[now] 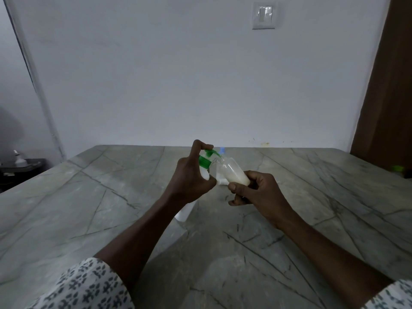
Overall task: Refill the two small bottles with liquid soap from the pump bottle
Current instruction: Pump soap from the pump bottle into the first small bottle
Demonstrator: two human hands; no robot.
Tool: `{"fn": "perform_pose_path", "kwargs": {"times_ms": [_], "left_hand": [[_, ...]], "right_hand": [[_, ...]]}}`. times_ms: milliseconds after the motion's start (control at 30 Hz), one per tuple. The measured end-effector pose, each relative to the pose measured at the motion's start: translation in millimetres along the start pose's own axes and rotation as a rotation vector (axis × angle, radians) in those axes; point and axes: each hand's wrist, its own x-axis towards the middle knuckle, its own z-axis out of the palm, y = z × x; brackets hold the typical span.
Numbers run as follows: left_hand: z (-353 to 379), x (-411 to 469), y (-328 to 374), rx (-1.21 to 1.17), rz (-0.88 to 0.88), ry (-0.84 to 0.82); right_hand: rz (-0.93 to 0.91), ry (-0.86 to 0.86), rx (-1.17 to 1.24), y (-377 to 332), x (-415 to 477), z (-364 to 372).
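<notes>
We saw the left hand (189,177) wrapped around the upper part of the pump bottle (204,172), a white bottle with a green collar and a green pump head (210,153). The forefinger was bent over the top of the pump head, and the bottle's white base (184,211) showed below the wrist, on or just above the table (89,197); we could not tell which.

The right hand (254,192) gripped the bottom end of a small clear bottle (233,172), thumb on the near side and fingers curled behind. This small bottle was tilted, its open neck pointing up and to the left so that it met the tip of the green spout. White soap lay inside it, filling the lower part toward the hand, while the part near the neck looked clear.

Just behind the small bottle we noticed a blue cap (222,150), seemingly the top of a second small bottle, most of which was hidden; a bit of white showed at its foot beside the right thumb.

Both forearms reached in from the lower edge, each ending in a white sleeve (89,286) with a dark print. The table was grey-green stone with dark veins. On the white wall (156,74) behind it sat a light switch (264,15), and a small green thing (398,168) lay at the far right edge of the table.
</notes>
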Motion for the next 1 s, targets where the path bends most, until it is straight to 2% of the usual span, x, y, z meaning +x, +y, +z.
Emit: {"fn": "perform_pose_path", "kwargs": {"times_ms": [367,767,900,1000], "left_hand": [[1.0,0.5,-3.0,-0.005,0.007,-0.045],[1.0,-0.6,-1.1,-0.005,-0.006,0.003],[1.7,1.3,-2.8,0.002,-0.019,-0.019],[3.3,2.2,-4.4,0.03,-0.01,-0.036]], "right_hand": [[-0.002,-0.003,0.049,-0.1,0.9,0.1],[0.121,-0.092,0.314,5.4,4.1,-6.1],[0.169,-0.131,0.459,7.4,3.0,-1.1],[0.175,-0.168,0.466,7.1,2.7,0.4]]}}
